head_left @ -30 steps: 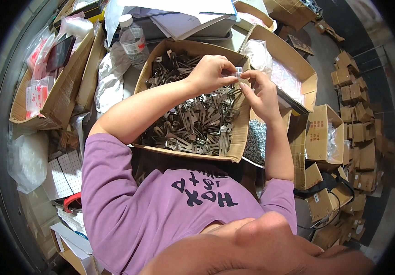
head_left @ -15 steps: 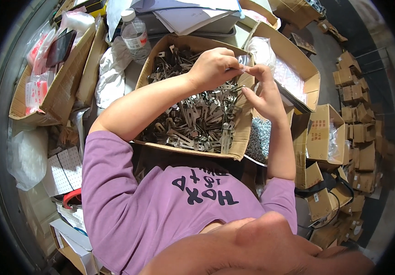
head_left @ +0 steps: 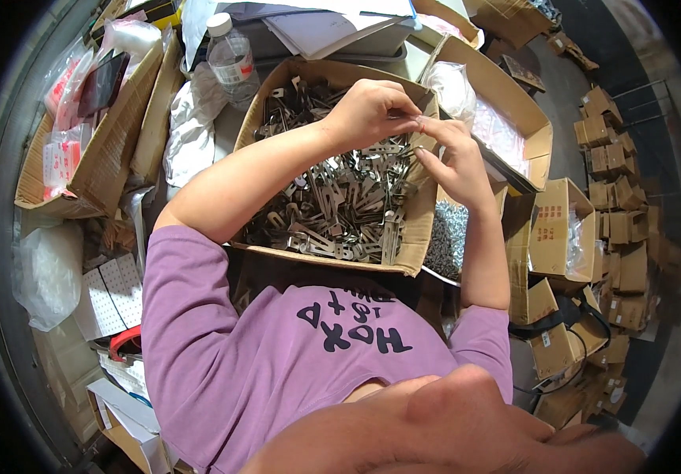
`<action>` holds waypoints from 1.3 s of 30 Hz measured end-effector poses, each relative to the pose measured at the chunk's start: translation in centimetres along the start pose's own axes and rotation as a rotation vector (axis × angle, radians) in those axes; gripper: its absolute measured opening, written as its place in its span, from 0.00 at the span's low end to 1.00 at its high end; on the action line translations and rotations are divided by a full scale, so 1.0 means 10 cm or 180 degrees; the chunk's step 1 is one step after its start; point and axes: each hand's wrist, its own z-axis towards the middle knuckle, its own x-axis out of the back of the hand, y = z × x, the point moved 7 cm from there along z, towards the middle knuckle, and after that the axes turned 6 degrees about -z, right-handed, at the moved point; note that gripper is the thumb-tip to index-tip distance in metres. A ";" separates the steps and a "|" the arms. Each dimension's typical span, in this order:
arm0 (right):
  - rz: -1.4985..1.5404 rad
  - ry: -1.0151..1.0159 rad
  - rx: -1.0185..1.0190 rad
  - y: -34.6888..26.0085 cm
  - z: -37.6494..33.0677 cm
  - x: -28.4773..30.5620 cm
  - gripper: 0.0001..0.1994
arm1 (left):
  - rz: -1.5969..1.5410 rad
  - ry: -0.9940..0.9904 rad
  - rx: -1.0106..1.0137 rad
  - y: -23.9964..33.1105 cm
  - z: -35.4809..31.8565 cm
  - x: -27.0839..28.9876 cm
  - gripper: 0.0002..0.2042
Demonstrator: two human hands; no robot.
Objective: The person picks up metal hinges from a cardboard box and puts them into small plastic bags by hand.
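My left hand (head_left: pixel 373 113) is over the far right part of a cardboard box (head_left: pixel 324 257), its fingers closed in a pinch. My right hand (head_left: pixel 460 164) reaches in from the right, fingertips meeting the left fingertips above the box's right wall. Its fingers curl inward, with the thumb lower and apart from the index finger. Whatever lies between the fingertips is too small and hidden to make out. Below my hands, the box holds a loose heap of flat metal clips (head_left: pixel 348 201), silver and dark.
Beside the box's right wall is a container of small silvery metal pieces (head_left: pixel 446 241). A clear plastic bottle (head_left: pixel 232 62) stands at the far left corner. Beyond it lie papers (head_left: pixel 316 28). Open cartons with plastic bags flank both sides, including a left carton (head_left: pixel 107 150) and right carton (head_left: pixel 536 142).
My hands have shifted slightly at the fingertips, and the right fingers now lie flatter against the left ones. A clear glint seen between them before no longer shows.
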 end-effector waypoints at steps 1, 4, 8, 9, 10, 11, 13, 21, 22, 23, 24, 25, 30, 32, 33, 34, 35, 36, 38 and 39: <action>-0.0012 -0.0010 0.0068 0.01 -0.01 0.00 0.18 | -0.0002 -0.0185 0.0065 -0.02 -0.01 -0.04 0.11; -0.0128 -0.0105 0.0099 -0.01 -0.03 -0.02 0.17 | 0.0374 -0.0257 -0.0156 0.02 -0.01 -0.10 0.21; -0.1016 -0.0320 0.0359 -0.25 -0.03 -0.13 0.16 | 0.0756 -0.0778 0.0174 -0.06 -0.10 -0.21 0.30; -0.1127 -0.0349 0.0444 -0.31 0.00 -0.14 0.15 | 0.0690 -0.1170 0.0491 -0.10 -0.09 -0.25 0.25; -0.1236 -0.0380 0.0531 -0.34 0.02 -0.15 0.15 | 0.0685 -0.1167 0.0509 -0.08 -0.07 -0.24 0.25; -0.0927 -0.0105 0.0517 -0.34 0.05 -0.08 0.14 | 0.0315 -0.1167 0.0931 -0.15 -0.07 -0.23 0.22; -0.0742 0.0386 0.0425 -0.37 0.07 0.06 0.13 | -0.0183 -0.0948 0.1176 -0.26 -0.06 -0.18 0.18; -0.1854 -0.1945 0.0803 -0.41 -0.16 -0.81 0.10 | 0.0058 -0.0493 0.1257 -0.49 -0.07 0.02 0.24; -0.1859 -0.1953 0.0791 -0.41 -0.16 -0.86 0.10 | 0.0015 -0.0558 0.1266 -0.49 -0.06 -0.01 0.24; -0.1757 -0.2147 0.0888 -0.43 -0.17 -0.96 0.10 | -0.0008 -0.0609 0.1285 -0.49 -0.07 -0.03 0.23; -0.1654 -0.2339 0.0983 -0.44 -0.20 -1.05 0.10 | -0.0005 -0.0599 0.1291 -0.49 -0.07 -0.03 0.23; -0.1671 -0.2197 0.1158 -0.45 -0.21 -1.10 0.10 | 0.0026 -0.0635 0.1301 -0.49 -0.08 -0.04 0.23; -0.1278 -0.2667 0.0637 -0.43 -0.17 -1.10 0.09 | 0.0080 -0.0665 0.1305 -0.51 -0.10 -0.05 0.23; -0.1103 -0.2688 0.0479 -0.40 -0.18 -1.04 0.09 | 0.0038 -0.0667 0.1305 -0.50 -0.09 -0.05 0.23; -0.1113 -0.2401 0.0542 -0.41 -0.15 -0.96 0.10 | 0.0036 -0.0665 0.1307 -0.50 -0.09 -0.05 0.23; -0.1121 -0.2113 0.0599 -0.42 -0.12 -0.87 0.10 | 0.0021 -0.0698 0.1338 -0.50 -0.09 -0.06 0.23; -0.1133 -0.2091 0.0608 -0.39 -0.09 -0.83 0.12 | 0.0018 -0.0716 0.1377 -0.50 -0.09 -0.05 0.23; -0.1133 -0.2097 0.0623 -0.40 -0.09 -0.77 0.12 | 0.0024 -0.0703 0.1383 -0.51 -0.10 -0.04 0.23; -0.0839 -0.1735 0.0551 -0.44 -0.03 -0.54 0.12 | 0.0055 -0.0745 0.1353 -0.52 -0.10 -0.05 0.23; -0.0647 -0.1734 0.0434 -0.42 -0.01 -0.48 0.13 | 0.0054 -0.0737 0.1352 -0.52 -0.11 -0.04 0.23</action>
